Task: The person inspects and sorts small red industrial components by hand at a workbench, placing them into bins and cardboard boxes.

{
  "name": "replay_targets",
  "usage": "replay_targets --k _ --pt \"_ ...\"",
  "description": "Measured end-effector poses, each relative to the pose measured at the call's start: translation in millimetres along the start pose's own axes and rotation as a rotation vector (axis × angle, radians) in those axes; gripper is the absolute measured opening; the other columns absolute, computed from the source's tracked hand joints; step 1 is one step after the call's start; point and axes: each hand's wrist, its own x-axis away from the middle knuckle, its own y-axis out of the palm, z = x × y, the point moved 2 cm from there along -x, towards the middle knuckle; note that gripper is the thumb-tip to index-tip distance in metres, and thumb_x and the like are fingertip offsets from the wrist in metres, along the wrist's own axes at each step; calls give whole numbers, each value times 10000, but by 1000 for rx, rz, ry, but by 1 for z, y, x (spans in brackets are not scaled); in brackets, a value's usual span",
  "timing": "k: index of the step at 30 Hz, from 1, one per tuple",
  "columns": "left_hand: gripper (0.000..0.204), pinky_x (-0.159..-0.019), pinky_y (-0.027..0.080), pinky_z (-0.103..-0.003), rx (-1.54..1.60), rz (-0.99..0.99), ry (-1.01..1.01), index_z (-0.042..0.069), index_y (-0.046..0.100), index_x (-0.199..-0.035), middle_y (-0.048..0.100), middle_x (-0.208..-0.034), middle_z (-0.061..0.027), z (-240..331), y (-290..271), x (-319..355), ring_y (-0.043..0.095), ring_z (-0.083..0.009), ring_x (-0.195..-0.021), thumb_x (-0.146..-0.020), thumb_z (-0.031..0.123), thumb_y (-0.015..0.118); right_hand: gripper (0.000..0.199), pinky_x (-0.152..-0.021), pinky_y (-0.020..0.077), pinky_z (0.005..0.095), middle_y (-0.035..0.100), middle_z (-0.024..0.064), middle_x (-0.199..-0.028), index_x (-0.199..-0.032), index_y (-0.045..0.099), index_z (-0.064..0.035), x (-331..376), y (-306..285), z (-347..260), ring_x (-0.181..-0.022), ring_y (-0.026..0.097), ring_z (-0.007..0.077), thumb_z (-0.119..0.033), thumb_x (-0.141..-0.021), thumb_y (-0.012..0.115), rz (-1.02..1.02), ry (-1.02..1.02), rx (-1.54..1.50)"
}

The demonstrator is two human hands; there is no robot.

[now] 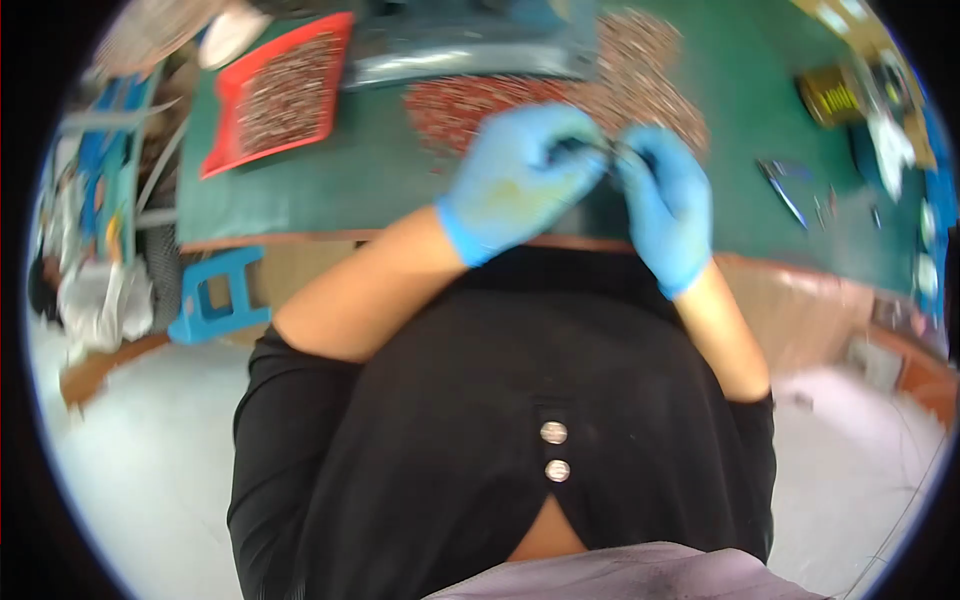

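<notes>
Taking the clear plastic bag as our landmark, we have both gloved hands raised on its near side. Our left hand is closed, thumb and finger pinching a small dark piece; our right hand meets it there, its fingertips drawn together on the same piece. The piece sits between the two hands, nearer us than the bag's right end, too blurred for us to tell its kind.

The likeliest trouble, we judge, is a slip: the grip is all fingertip, and loose glove film could bunch or get pinched. If the piece drops, it may land in the red pile along the bag's near edge or the brownish pile off its right end — hard to find again among so many small bits. Those piles lie close to each other, so a brushing knuckle could mix them. The red tray, left of the bag, and the blue-handled pliers, well to its right, seem safely apart — we see little risk there.
</notes>
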Motion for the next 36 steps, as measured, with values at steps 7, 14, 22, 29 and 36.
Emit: replay_targets --k 7,14,22,29,36 --pt "128 -590 476 -271 346 1 -155 5 648 -866 617 -702 -56 -2 -7 7 574 -101 -645 -789 105 670 72 -689 453 251 558 46 -817 -945 574 8 -3 5 -7 -730 518 106 22 -876 559 -21 -47 61" --pt "134 -608 484 -287 322 -12 -159 4 641 -824 627 -704 -73 -6 -14 22 585 -125 -649 -754 117 655 92 -600 448 268 559 62 -759 -911 559 -22 -7 3 -20 -615 519 121 43 -851 587 -207 -213 309" --pt "145 -625 498 -369 -266 170 -12 83 677 -821 636 -761 -151 -11 -62 36 620 -302 -672 -717 180 647 44 -662 463 370 557 182 -787 -875 552 -6 -7 12 -18 -698 554 336 -6 -838 575 -325 -148 388" --pt "132 -693 486 -332 -543 131 -143 14 669 -859 630 -829 -139 -26 -127 64 617 -291 -754 -760 100 662 51 -627 462 279 572 87 -746 -898 575 -12 -1 6 -2 -650 547 159 -5 -854 599 -229 -49 258" --pt "107 -675 476 -368 -608 -38 -108 24 646 -852 607 -802 -131 -21 -101 60 592 -305 -755 -762 84 649 72 -665 491 350 607 145 -803 -869 573 -13 -9 23 -12 -716 605 304 -18 -819 624 -299 -11 95"
